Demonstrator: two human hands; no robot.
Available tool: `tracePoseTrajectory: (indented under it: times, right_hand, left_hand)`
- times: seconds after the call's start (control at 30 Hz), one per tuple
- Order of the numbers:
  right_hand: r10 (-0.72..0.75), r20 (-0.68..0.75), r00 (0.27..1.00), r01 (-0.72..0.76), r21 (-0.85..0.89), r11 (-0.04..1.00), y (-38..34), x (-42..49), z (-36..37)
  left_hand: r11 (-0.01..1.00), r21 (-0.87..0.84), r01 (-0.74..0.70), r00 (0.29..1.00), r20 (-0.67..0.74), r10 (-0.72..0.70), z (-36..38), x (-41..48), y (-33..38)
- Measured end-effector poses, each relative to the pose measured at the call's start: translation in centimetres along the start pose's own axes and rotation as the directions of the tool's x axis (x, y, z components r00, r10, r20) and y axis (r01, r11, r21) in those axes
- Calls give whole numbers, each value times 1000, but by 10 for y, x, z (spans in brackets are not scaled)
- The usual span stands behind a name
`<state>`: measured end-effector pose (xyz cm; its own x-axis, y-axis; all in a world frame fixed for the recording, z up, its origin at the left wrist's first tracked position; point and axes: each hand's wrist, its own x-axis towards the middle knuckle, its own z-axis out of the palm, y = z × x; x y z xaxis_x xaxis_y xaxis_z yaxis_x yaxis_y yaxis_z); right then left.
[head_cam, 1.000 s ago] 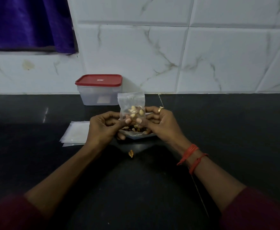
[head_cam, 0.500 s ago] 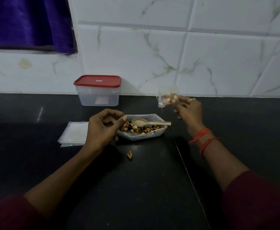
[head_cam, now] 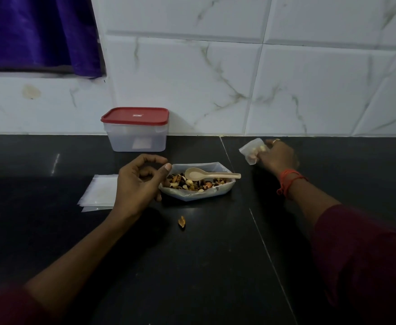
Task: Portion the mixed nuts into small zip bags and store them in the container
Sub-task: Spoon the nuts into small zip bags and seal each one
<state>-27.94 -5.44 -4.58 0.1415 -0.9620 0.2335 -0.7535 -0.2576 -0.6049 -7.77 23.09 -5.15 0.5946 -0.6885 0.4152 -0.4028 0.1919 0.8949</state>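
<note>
**Filled Zip Bag Held at the Right, Tray of Nuts at Centre**

Nearest on the black counter (head_cam: pixel 192 266), a single stray nut piece (head_cam: pixel 182 222) is seen lying alone, well apart from both hands. Just beyond it, the left hand (head_cam: pixel 140 181) is held loosely curled, thumb and forefinger nearly meeting in a ring, with nothing gripped; its thumb tip is placed just beside the left end of the tray (head_cam: pixel 193 194). To the left of that hand, a stack of empty zip bags (head_cam: pixel 98 192) is laid flat. The tray is filled with mixed nuts (head_cam: pixel 197 182), and a beige spoon (head_cam: pixel 209 175) is rested across them, bowl to the left and handle reaching past the right rim.

Farther back and to the right, the right hand (head_cam: pixel 278 157) is closed around a small zip bag (head_cam: pixel 251 151) containing a few nuts; whether the bag is touching the counter cannot be told for certain. Orange threads (head_cam: pixel 289 181) are worn at that wrist.

Against the tiled wall (head_cam: pixel 215 78), a clear container (head_cam: pixel 137 137) is stood with its red lid (head_cam: pixel 135 116) shut.
</note>
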Motion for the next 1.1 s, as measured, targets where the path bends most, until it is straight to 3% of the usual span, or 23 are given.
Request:
tracePoseTrajectory:
  times: [0.17,0.33,0.4,0.5,0.63,0.7,0.77,0.87,1.1]
  right_hand:
    - [-133,13,991,132,-266,955,11,-5,1]
    - [-171,-32,985,172,28,985,-6,-31,3]
    - [-262,-46,964,266,122,956,-26,-54,3]
    - [-451,-29,892,446,213,869,-56,-96,3]
    - [-621,-38,783,605,283,744,-79,-149,3]
    - [-706,-31,708,684,282,673,-81,-169,5]
    - [-795,-10,607,773,238,588,-77,-179,7]
    - [-840,26,543,807,261,530,-71,-180,11]
    - [-830,39,556,782,313,539,-64,-177,21]
  left_hand:
    - [1000,-3,2,1000,-1,-2,-1,-2,2]
    - [995,55,-82,996,-13,83,-7,-2,7]
    - [955,236,-181,980,-36,195,-20,5,5]
    - [723,666,-186,954,-54,294,-51,19,4]
    - [502,862,-67,987,-15,157,-88,34,-2]
    - [360,931,-57,998,60,1,-102,38,-10]
    - [289,957,-29,976,89,-198,-113,41,-17]
    - [309,951,-14,928,128,-351,-119,42,-23]
    - [373,928,-5,964,103,-244,-118,37,-24]
